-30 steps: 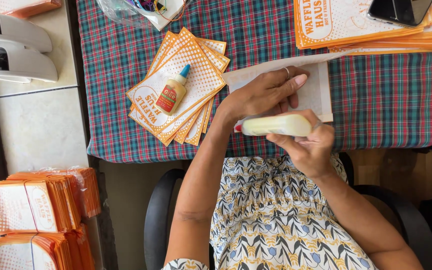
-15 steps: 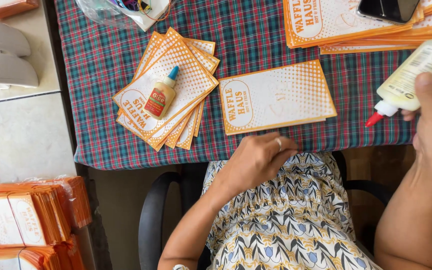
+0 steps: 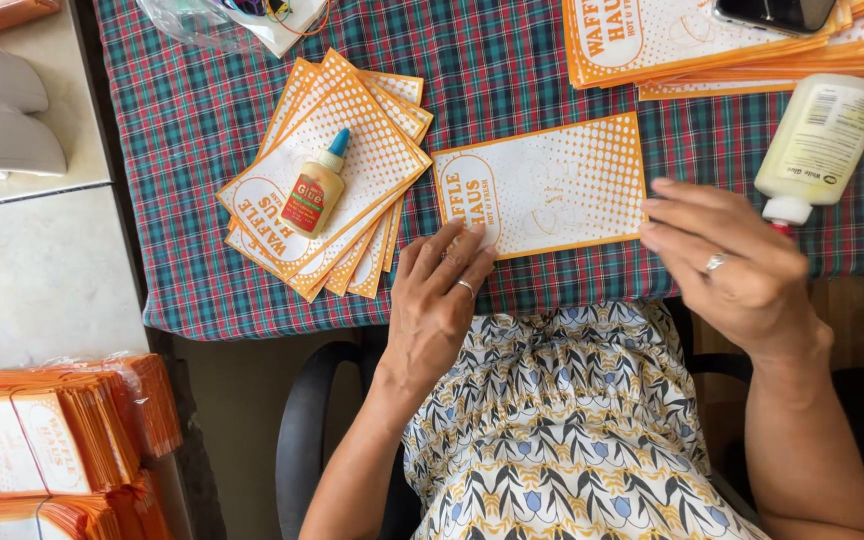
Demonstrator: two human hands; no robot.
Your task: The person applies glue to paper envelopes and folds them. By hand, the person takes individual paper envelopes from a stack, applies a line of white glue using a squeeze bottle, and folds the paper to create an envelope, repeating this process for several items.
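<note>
Orange-and-white printed paper bag (image 3: pixel 542 185) lies flat on the plaid tablecloth (image 3: pixel 512 60), near the table's front edge and right between the two hands. On its near left corner rests the left hand (image 3: pixel 437 300), fingers stretched out flat and slightly spread, pressing down on the paper rather than gripping it; a ring shows on one finger. At the bag's right edge sits the right hand (image 3: pixel 727 265), its fingers straight and close together, the tips touching the edge of the paper, nothing clamped in it; it also wears a ring. Just beyond that hand, to the right of the bag and not touching it, a large pale yellow glue bottle (image 3: pixel 820 140) lies on its side on the cloth with its white and red nozzle pointing toward the hand. Left of the bag, a fanned stack of similar bags (image 3: pixel 352 180) lies at an angle, and a small glue bottle with a blue cap (image 3: pixel 314 188) lies on top of it. At the far right of the table is another, larger pile of the same bags (image 3: pixel 672 40) with a dark phone (image 3: pixel 777 14) on top. On the lower left, beside the table, bundled stacks of bags (image 3: pixel 42 440) are piled.
</note>
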